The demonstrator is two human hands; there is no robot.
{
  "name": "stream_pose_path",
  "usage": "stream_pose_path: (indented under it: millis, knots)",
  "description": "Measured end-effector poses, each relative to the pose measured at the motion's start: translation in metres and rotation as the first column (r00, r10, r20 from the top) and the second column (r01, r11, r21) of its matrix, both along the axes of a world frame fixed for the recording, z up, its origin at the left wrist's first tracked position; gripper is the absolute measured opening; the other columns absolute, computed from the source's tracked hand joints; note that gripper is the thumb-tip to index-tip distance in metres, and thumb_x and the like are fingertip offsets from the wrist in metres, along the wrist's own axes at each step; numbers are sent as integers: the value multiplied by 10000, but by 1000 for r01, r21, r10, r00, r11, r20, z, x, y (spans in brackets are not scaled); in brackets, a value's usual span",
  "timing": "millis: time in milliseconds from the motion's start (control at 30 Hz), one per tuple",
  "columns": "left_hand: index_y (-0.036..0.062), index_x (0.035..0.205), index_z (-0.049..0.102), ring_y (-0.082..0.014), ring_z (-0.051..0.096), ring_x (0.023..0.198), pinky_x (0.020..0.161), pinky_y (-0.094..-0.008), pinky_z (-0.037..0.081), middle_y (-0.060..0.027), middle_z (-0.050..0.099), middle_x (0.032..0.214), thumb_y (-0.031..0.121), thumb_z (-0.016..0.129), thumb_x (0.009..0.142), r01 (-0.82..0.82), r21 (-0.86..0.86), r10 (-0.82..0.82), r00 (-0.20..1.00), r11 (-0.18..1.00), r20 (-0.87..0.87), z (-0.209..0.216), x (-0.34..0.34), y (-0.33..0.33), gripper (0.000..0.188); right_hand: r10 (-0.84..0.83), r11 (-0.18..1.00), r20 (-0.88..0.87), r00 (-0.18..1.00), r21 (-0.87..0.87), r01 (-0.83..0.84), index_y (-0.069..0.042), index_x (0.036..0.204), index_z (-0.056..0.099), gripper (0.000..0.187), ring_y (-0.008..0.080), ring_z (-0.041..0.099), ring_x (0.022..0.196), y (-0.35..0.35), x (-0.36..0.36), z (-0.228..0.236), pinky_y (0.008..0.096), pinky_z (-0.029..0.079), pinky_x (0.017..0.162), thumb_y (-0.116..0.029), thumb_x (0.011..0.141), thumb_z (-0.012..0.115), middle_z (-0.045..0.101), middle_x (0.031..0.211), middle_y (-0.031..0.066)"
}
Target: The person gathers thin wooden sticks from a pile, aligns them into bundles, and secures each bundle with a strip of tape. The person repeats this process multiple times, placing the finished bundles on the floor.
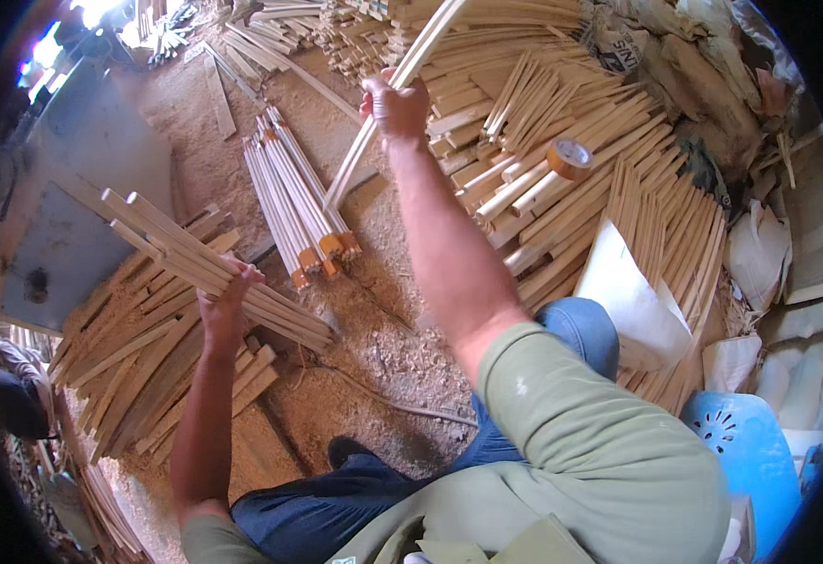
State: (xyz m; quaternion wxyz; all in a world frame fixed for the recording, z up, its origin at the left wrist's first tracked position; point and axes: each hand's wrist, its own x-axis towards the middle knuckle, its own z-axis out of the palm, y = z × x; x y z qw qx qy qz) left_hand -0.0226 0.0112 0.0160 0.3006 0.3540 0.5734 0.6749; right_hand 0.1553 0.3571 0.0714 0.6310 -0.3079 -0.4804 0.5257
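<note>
Left hand (224,305) grips stick bundle (209,268); right hand (397,105) raised, clasping long slats (402,75)

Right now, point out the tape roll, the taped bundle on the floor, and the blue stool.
tape roll (570,157): head view, on its outer brown band.
taped bundle (291,188): head view, mid-length on the pale sticks.
blue stool (750,442): head view, on its seat top.

Left hand (226,303) gripping stick bundle (214,268), right hand (395,105) gripping long sticks (388,103)
</note>
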Motion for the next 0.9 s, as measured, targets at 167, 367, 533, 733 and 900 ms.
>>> stream_pose_path:
  millis: [167, 367, 533, 733, 900]
  knots:
    - [74, 1034, 665, -196, 722, 910, 869, -382, 576, -47, 693, 955, 3, 759, 942, -15, 13, 16, 1000, 1000, -22, 2, 2, 0, 149, -57, 890, 62, 996, -449, 79, 52, 1002, 686, 208, 197, 673, 561, 103, 48, 14, 307, 622, 526, -110, 932, 795, 671, 744, 97]
    - [64, 1034, 648, -213, 723, 890, 861, -382, 579, -55, 676, 967, -5, 771, 921, -43, -10, 43, 999, 999, 3, -2, 4, 4, 181, -70, 877, 384, 921, -417, 240, 108, 1128, 686, 253, 288, 729, 698, 225, 170, -28, 414, 654, 608, 10, 894, 678, 728, 936, 225]
    - [68, 979, 611, -220, 718, 874, 858, -407, 582, -50, 641, 957, -34, 748, 913, -7, -42, 8, 1000, 999, 20, -5, 4, 13, 183, -112, 819, 876, 469, -186, 543, 40, 1234, 747, 372, 415, 772, 1047, 274, 232, -60, 452, 647, 910, -118, 901, 699, 742, 1246, 302]
    - [69, 977, 619, -199, 716, 907, 845, -388, 596, -35, 620, 961, -39, 770, 924, -20, -85, 18, 1000, 996, -21, 8, 22, 21, 193, 35, 904, 996, -77, 2, 427, 4, 1500, 610, 582, 394, 563, 1454, 290, 243, -90, 434, 499, 1183, -259, 983, 661, 537, 1602, 261]
    - [69, 1020, 672, -178, 693, 949, 845, -371, 587, -36, 665, 990, 14, 790, 945, -41, -222, 29, 998, 974, -57, 19, 26, 26, 150, 66, 923, 990, -122, -14, 384, 27, 1604, 436, 850, 416, 531, 1482, 313, 263, -111, 467, 456, 1222, -367, 920, 751, 490, 1641, 266]
